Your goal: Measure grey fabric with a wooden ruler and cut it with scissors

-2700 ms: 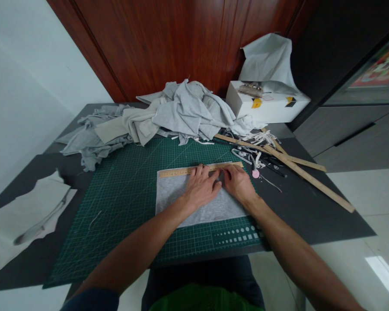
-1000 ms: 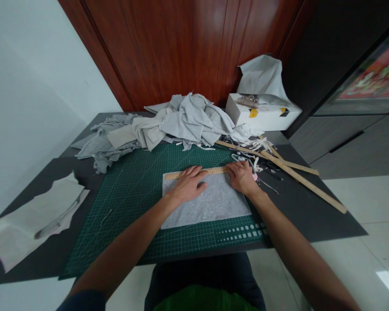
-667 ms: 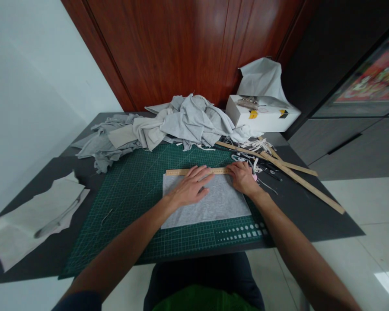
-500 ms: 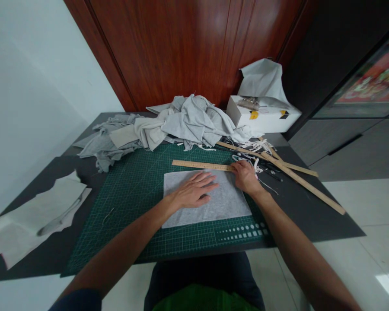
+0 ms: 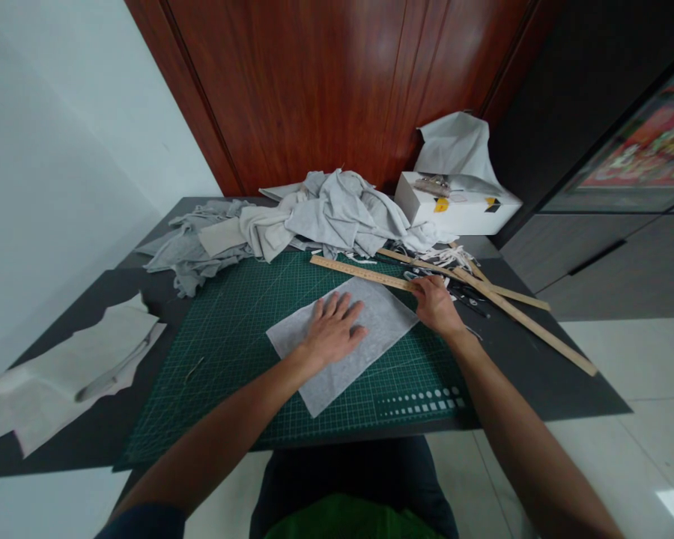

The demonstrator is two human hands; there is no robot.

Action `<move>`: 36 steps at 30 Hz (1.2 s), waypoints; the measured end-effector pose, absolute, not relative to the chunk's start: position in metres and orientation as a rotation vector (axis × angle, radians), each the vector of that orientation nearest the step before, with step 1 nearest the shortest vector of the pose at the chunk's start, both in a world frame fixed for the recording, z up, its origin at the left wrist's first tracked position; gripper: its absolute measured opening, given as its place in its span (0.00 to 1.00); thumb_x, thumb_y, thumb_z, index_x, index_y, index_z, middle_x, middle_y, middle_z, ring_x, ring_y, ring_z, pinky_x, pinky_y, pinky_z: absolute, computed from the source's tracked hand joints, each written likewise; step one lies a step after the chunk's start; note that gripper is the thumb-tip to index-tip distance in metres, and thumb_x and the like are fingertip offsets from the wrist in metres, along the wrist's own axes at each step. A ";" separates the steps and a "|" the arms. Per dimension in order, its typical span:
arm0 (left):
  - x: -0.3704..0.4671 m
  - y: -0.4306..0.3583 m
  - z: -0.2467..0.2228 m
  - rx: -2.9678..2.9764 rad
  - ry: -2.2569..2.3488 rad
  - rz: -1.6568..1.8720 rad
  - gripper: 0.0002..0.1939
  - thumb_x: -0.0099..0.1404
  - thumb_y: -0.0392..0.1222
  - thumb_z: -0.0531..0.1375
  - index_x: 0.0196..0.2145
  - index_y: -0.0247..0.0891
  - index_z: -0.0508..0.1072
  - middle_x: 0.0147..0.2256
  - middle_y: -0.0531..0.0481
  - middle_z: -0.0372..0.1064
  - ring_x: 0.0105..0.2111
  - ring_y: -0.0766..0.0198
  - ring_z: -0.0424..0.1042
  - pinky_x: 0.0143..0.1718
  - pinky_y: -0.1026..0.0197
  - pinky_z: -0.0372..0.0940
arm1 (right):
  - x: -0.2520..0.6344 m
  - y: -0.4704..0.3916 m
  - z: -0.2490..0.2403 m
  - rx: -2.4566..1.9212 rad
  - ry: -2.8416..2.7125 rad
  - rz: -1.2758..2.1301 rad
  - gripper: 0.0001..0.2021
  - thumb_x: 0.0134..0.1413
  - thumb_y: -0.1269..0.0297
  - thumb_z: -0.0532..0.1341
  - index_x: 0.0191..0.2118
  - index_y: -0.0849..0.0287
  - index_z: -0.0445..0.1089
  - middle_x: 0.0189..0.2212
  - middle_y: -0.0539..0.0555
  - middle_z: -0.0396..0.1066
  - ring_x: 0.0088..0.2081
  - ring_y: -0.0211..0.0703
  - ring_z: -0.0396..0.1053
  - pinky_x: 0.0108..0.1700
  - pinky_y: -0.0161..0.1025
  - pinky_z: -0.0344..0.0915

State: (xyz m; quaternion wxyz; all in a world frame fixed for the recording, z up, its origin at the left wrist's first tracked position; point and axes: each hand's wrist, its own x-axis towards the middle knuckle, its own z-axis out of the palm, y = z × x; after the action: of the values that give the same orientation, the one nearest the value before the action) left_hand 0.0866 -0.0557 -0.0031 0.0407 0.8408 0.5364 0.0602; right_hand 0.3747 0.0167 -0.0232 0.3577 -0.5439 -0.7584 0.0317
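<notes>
A light grey rectangle of cloth (image 5: 342, 382) lies slantwise on the green cutting mat (image 5: 230, 322). My left hand (image 5: 334, 329) rests flat on it with the fingers spread. My right hand (image 5: 435, 303) is closed round the right end of a wooden ruler (image 5: 362, 272), just beyond the cloth's right corner. The ruler runs from there to the upper left, close to the cloth's top corner.
Crumpled grey and cream cloths (image 5: 342, 213) are heaped along the back. A white box (image 5: 466, 213) stands back right. Long wooden strips (image 5: 531, 326), cords and dark tools lie right of the mat; pale cloth (image 5: 73, 367) lies at left.
The cloth has turned from nearly square with the mat to a slant, with my left hand on it. The ruler's left end has swung away from me, its right end still in my right hand.
</notes>
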 end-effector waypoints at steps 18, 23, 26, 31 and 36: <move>0.075 -0.027 0.003 2.613 1.447 0.009 0.38 0.76 0.65 0.49 0.76 0.48 0.52 0.77 0.43 0.40 0.76 0.42 0.38 0.73 0.33 0.36 | 0.369 0.017 -0.032 -1.459 -1.904 0.107 0.14 0.61 0.72 0.56 0.49 0.63 0.75 0.45 0.67 0.71 0.47 0.60 0.72 0.55 0.58 0.73; 0.102 -0.038 -0.002 2.338 1.870 0.102 0.40 0.76 0.66 0.43 0.76 0.44 0.50 0.77 0.41 0.39 0.76 0.35 0.36 0.71 0.27 0.37 | 0.369 0.019 -0.030 -1.462 -1.893 0.096 0.14 0.61 0.72 0.56 0.48 0.61 0.76 0.46 0.67 0.71 0.47 0.59 0.72 0.55 0.59 0.73; 0.115 -0.042 -0.001 2.203 2.034 0.121 0.41 0.76 0.66 0.41 0.76 0.40 0.50 0.77 0.37 0.39 0.75 0.31 0.36 0.70 0.23 0.37 | 0.370 0.019 -0.030 -1.456 -1.912 0.099 0.14 0.61 0.72 0.56 0.48 0.61 0.76 0.46 0.67 0.71 0.46 0.58 0.72 0.55 0.58 0.73; 0.117 -0.046 0.005 2.293 2.056 0.173 0.42 0.76 0.66 0.42 0.76 0.36 0.49 0.76 0.33 0.42 0.75 0.31 0.36 0.70 0.24 0.35 | 0.372 0.018 -0.036 -1.464 -1.922 0.093 0.15 0.61 0.73 0.56 0.49 0.61 0.76 0.45 0.66 0.71 0.46 0.59 0.72 0.54 0.58 0.73; 0.098 -0.043 0.003 2.360 2.007 0.175 0.41 0.76 0.66 0.43 0.76 0.38 0.52 0.76 0.36 0.42 0.76 0.33 0.36 0.71 0.26 0.35 | 0.377 0.020 -0.042 -1.438 -1.925 0.069 0.15 0.60 0.73 0.56 0.49 0.60 0.75 0.44 0.65 0.71 0.46 0.58 0.72 0.53 0.58 0.74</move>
State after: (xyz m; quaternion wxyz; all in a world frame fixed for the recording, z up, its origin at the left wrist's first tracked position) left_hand 0.0981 -0.0429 0.0029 0.0192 0.7605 0.6466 0.0564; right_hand 0.3771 0.0199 -0.0417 0.3605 -0.5581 -0.7469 0.0268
